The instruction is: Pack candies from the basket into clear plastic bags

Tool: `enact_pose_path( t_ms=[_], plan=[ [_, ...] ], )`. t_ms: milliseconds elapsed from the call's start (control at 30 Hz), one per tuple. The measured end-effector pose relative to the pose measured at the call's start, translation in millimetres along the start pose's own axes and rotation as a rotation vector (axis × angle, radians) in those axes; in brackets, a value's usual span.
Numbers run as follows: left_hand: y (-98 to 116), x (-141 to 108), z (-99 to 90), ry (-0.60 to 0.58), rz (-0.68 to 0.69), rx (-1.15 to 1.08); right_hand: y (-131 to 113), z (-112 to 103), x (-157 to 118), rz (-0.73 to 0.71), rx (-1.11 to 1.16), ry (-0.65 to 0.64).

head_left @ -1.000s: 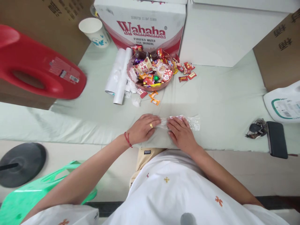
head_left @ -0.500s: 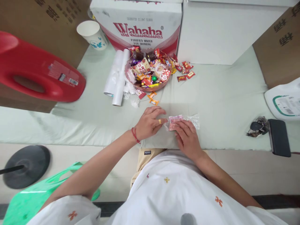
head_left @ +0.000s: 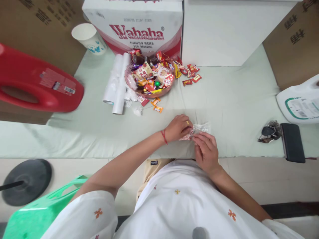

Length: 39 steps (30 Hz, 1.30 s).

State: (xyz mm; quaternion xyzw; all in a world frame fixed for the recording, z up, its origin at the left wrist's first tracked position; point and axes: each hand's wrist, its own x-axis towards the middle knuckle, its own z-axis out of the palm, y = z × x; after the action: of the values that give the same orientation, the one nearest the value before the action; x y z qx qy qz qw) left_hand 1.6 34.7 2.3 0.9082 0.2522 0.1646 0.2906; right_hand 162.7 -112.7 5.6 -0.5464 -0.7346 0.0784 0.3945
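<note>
A clear plastic bag [head_left: 203, 127] lies on the cloth-covered table in front of me, with red-and-pink patterned packets [head_left: 185, 137] showing through its left part. Above those packets, the fingers of my left hand [head_left: 177, 127] are bent down and closed on the bag. My right hand [head_left: 207, 149] is at the bag's near edge, its fingertips pinching the film close to my left fingers. My hands partly cover the packets, so their exact kind is unclear.
A bowl of wrapped sweets [head_left: 170, 89] stands ahead, with loose sweets [head_left: 191, 73] and white rolls [head_left: 119, 96] beside it. A paper cup [head_left: 89, 38], Wahaha box [head_left: 139, 20], red jug [head_left: 62, 96], white bottle [head_left: 299, 103], keys [head_left: 269, 131] and phone [head_left: 292, 142] surround the work area.
My left hand has moved right onto the bag and its fingers have closed. My right hand has shifted from lying over the packets to the bag's near edge. The view has shifted slightly.
</note>
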Motion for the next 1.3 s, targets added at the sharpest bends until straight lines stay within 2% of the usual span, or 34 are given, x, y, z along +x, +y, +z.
enact_pose_path(
  t_ms=[67,200,367,400,467,533,600,700,767,833,1000,1133,1200,1300],
  plan=[
    [-1,-2,2.2,0.004,-0.006,0.0,-1,-3,1,-0.044,-0.047,-0.025],
    [-2,-2,-4.6,0.027,-0.015,-0.019,1,-1,1,-0.052,-0.157,-0.182],
    [14,-19,-16.5,0.292,-0.042,-0.061,5,1,-8,0.006,-0.153,-0.183],
    [18,-25,-15.6,0.289,-0.016,-0.041,4,1,-9,0.009,-0.149,-0.187],
    [25,-36,-8.8,0.196,0.057,0.026,4,0,-10,0.002,-0.124,-0.194],
    [27,-45,2.5,0.128,0.07,0.113,8,-5,-7,-0.003,-0.081,-0.171],
    [26,-51,14.2,0.115,0.052,0.181,17,-13,0,0.043,-0.085,-0.083],
    [22,-55,25.2,0.124,0.038,0.237,41,-24,16,0.217,-0.216,0.06],
    [22,-56,27.5,0.135,0.03,0.263,57,-27,27,0.312,-0.265,0.028],
    [22,-56,27.6,0.131,0.023,0.273,68,-26,37,0.377,-0.246,-0.063],
    [23,-57,26.9,0.077,0.003,0.274,69,-20,62,0.562,-0.222,-0.168],
    [23,-57,27.3,0.084,-0.011,0.259,74,-36,69,0.544,-0.071,-0.328],
    [23,-57,27.6,0.085,-0.015,0.247,83,-51,66,0.597,0.005,-0.32],
    [23,-57,27.6,0.079,-0.016,0.229,93,-65,60,0.751,-0.036,-0.207]
  ],
)
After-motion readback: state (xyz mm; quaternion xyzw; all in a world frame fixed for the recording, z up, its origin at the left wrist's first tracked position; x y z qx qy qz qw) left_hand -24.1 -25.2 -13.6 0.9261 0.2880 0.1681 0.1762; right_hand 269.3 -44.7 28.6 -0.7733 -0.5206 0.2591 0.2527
